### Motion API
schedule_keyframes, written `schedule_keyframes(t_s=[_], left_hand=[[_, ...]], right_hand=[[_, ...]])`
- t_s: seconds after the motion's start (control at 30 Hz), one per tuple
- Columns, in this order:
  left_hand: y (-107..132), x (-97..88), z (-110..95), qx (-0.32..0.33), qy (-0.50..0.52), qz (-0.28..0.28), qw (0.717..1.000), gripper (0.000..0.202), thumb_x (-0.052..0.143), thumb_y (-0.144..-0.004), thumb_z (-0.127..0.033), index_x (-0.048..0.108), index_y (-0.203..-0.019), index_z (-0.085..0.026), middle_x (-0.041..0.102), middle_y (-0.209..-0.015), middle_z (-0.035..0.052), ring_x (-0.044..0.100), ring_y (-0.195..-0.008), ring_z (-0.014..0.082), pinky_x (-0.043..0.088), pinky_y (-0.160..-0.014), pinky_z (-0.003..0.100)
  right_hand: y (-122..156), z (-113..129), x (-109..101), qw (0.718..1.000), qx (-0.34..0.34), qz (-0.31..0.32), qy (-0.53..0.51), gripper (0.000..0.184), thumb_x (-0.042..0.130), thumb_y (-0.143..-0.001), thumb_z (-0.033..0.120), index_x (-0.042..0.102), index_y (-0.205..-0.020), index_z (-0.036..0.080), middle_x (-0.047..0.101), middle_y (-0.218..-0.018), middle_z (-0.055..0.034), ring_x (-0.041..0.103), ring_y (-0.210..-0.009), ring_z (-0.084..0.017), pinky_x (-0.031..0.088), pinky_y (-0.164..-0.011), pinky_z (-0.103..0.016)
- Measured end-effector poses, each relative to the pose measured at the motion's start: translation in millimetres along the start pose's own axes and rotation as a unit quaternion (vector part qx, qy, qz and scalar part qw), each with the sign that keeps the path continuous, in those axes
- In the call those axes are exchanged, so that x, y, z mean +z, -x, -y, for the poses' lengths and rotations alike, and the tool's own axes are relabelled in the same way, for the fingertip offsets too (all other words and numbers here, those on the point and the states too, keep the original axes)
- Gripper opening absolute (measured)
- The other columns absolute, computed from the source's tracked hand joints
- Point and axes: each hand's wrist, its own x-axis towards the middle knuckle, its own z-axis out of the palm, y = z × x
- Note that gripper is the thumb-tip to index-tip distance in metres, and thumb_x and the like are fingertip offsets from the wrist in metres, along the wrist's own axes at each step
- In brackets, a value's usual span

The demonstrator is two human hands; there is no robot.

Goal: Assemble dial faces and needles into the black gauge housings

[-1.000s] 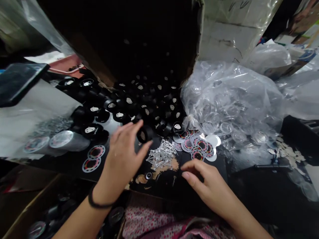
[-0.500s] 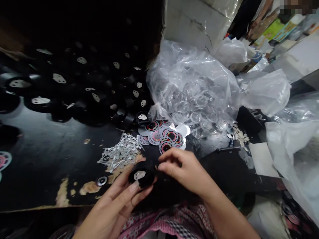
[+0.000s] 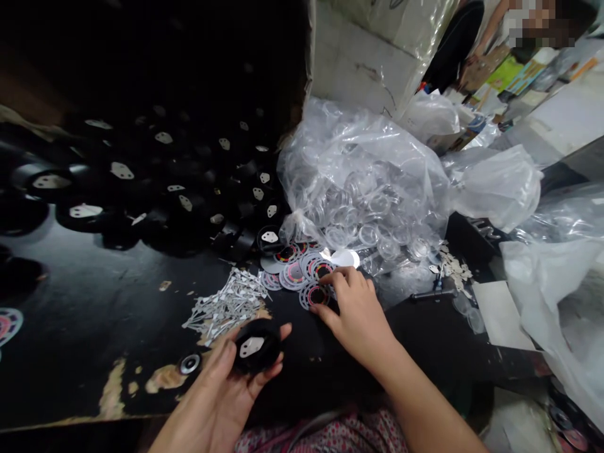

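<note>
My left hand (image 3: 226, 377) is wrapped round a black round housing (image 3: 270, 352), tilted so that its hollow inside shows. A small silver plate with holes (image 3: 251, 346) sits inside this housing. Over the pile of printed dial discs (image 3: 293, 274), my right hand (image 3: 352, 308) reaches down with thumb and fingers apart. Its fingertips are at a dark-centred disc (image 3: 315, 296) on the near side of the pile; no disc is seen lifted. Left of the discs lies a heap of thin metal pointers (image 3: 229, 302).
Many black housings with silver plates (image 3: 121, 170) are massed at the left. A clear bag of transparent round covers (image 3: 368, 189) stands behind the discs. A small ringed part (image 3: 189, 363) lies near the front edge. At right are a dark screwdriver-like tool (image 3: 433, 294) and white card (image 3: 504, 314).
My right hand has moved from beside the housing up to the dial discs, and its fingers have spread. My left hand has shifted slightly left and down with the housing.
</note>
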Motion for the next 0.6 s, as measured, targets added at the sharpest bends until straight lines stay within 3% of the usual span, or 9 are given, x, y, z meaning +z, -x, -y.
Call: schedule_keyframes(t_s=[0.13, 0.23, 0.33, 0.43, 0.5, 0.6], left_hand=[[1.1, 4.3, -0.7, 0.01, 0.002, 0.022, 1.0, 0.034, 0.068, -0.088, -0.043, 0.072, -0.116, -0.024, 0.075, -0.12, 0.009, 0.071, -0.111, 0.028, 0.063, -0.08, 0.029], [3.4, 5.8, 0.8, 0.039, 0.006, 0.033, 0.999, 0.031, 0.071, -0.087, -0.04, 0.074, -0.113, -0.023, 0.075, -0.119, 0.0096, 0.071, -0.108, 0.0278, 0.063, -0.078, 0.028], [7.0, 6.8, 1.9, 0.042, 0.004, 0.045, 0.998, 0.031, 0.07, -0.087, -0.041, 0.075, -0.111, -0.023, 0.074, -0.121, 0.0104, 0.071, -0.109, 0.0273, 0.062, -0.082, 0.028], [9.3, 11.4, -0.9, 0.025, 0.011, 0.073, 0.997, 0.032, 0.07, -0.087, -0.044, 0.075, -0.112, -0.024, 0.075, -0.119, 0.0102, 0.071, -0.107, 0.0271, 0.062, -0.085, 0.032], [8.7, 15.4, -4.4, 0.025, 0.016, 0.076, 0.997, 0.034, 0.07, -0.086, -0.045, 0.076, -0.112, -0.023, 0.075, -0.12, 0.0103, 0.07, -0.11, 0.0279, 0.061, -0.088, 0.034], [5.3, 18.2, -7.6, 0.05, 0.015, 0.041, 0.998, 0.034, 0.07, -0.086, -0.044, 0.075, -0.111, -0.021, 0.072, -0.127, 0.0099, 0.064, -0.121, 0.0287, 0.059, -0.093, 0.035]], right_hand=[[-1.8, -0.8, 1.6, 0.999, 0.002, -0.013, -0.047, 0.027, 0.07, -0.086, 0.02, 0.057, -0.11, 0.018, 0.063, -0.114, -0.0109, 0.059, -0.11, -0.032, 0.046, -0.091, -0.05], [-1.2, -3.1, 4.5, 0.989, 0.022, -0.033, -0.141, 0.015, 0.063, -0.088, 0.016, 0.057, -0.101, 0.02, 0.065, -0.101, -0.0068, 0.061, -0.099, -0.026, 0.047, -0.087, -0.045], [2.4, -1.1, 4.5, 0.95, 0.049, -0.022, -0.308, 0.018, 0.06, -0.089, 0.02, 0.057, -0.106, 0.022, 0.063, -0.095, -0.0028, 0.063, -0.081, -0.018, 0.051, -0.077, -0.037], [6.7, 7.2, 0.2, 0.883, 0.039, 0.052, -0.464, 0.039, 0.059, -0.088, 0.021, 0.053, -0.127, 0.026, 0.061, -0.106, -0.0023, 0.063, -0.067, -0.011, 0.052, -0.066, -0.029], [8.0, 12.2, -3.1, 0.849, 0.042, 0.096, -0.518, 0.036, 0.057, -0.09, 0.022, 0.054, -0.125, 0.026, 0.062, -0.107, -0.0023, 0.065, -0.065, -0.009, 0.052, -0.062, -0.026], [7.5, 12.9, -6.3, 0.848, 0.055, 0.059, -0.524, 0.019, 0.061, -0.088, 0.024, 0.06, -0.107, 0.021, 0.065, -0.094, -0.0008, 0.067, -0.072, -0.012, 0.053, -0.067, -0.026]])
